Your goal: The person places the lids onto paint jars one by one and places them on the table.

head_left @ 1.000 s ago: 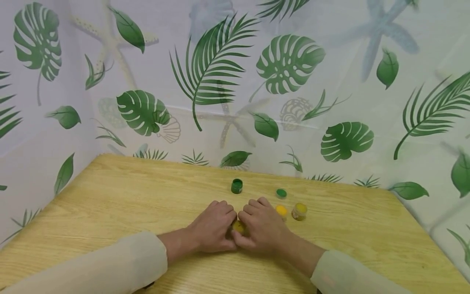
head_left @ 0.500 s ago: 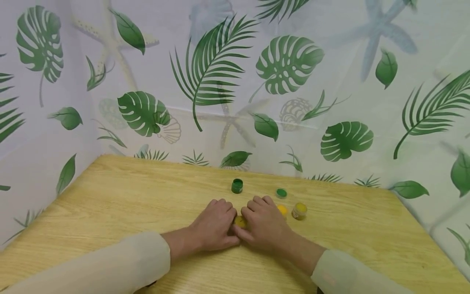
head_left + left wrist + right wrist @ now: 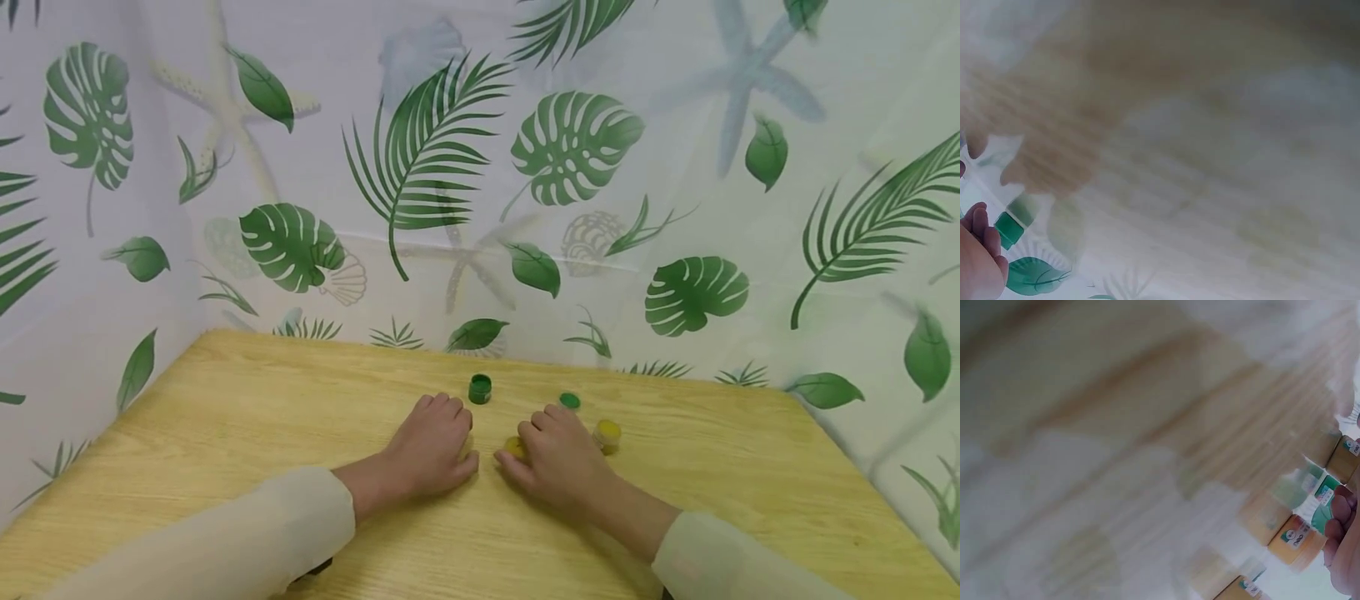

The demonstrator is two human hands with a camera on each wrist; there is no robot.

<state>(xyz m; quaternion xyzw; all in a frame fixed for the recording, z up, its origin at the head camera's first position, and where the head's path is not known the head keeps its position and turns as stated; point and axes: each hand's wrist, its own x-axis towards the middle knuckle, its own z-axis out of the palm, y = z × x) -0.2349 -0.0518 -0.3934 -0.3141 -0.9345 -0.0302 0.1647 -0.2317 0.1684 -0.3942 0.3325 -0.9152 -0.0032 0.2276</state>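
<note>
In the head view, my right hand grips a small yellow-ochre paint jar between thumb and forefinger, low over the table. The right wrist view shows this jar's labelled side by the fingers. My left hand is apart from it to the left, fingers bent down and thumb pointing right. Its palm side is hidden, and I cannot tell whether something is in it. Beyond the hands stands a green paint jar with its top off. A green lid lies just past the right knuckles.
A yellow paint jar stands right of the right hand. An orange-yellow paint jar shows in the right wrist view, hidden behind the hand from above. The wooden table meets a leaf-printed cloth at its back and left.
The hands, together around the ochre jar before, have drawn apart. The right hand has moved right with the jar and now covers the orange-yellow one. The head view has tilted up slightly.
</note>
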